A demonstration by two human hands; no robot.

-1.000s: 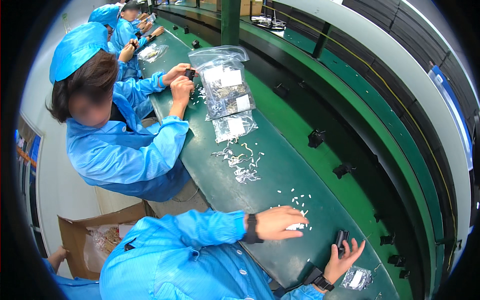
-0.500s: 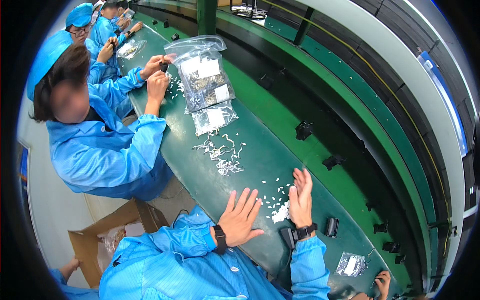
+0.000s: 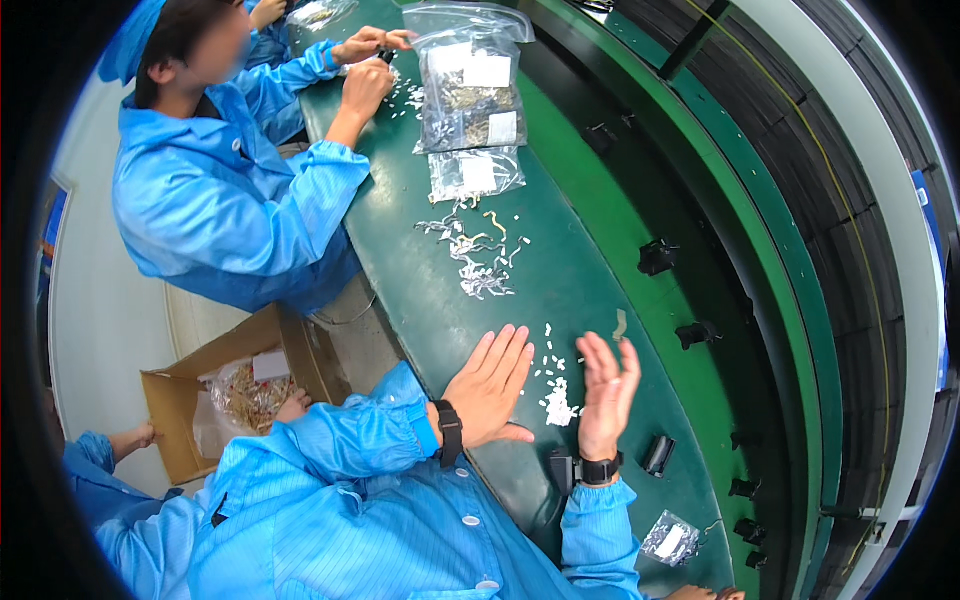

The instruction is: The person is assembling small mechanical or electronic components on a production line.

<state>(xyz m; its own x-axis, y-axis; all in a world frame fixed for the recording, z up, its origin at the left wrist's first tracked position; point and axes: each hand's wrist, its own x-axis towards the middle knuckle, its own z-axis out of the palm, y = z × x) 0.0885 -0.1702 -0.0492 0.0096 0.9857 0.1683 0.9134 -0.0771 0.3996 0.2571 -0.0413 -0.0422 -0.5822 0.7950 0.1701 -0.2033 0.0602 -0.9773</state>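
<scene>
On the green table, my left hand lies palm down and flat, fingers stretched out, just left of a small heap of white pieces. My right hand is on the other side of the heap, raised on its edge with the fingers apart and slightly curved. Neither hand holds anything. More small white pieces trail away from the heap between the two hands. Past my right fingertips shows a pale yellowish scrap; whether it rests on the table or is in the air I cannot tell.
Ahead lie white strips and clear bags of parts. A co-worker's hands work at the left. Near my right wrist are a black block and a small bag. A carton stands lower left; black parts line the right.
The view has shifted, so the table appears farther up. My left fingers have drawn closer together, and my right hand has come off the heap. The pale scrap has appeared beyond my right fingertips.
</scene>
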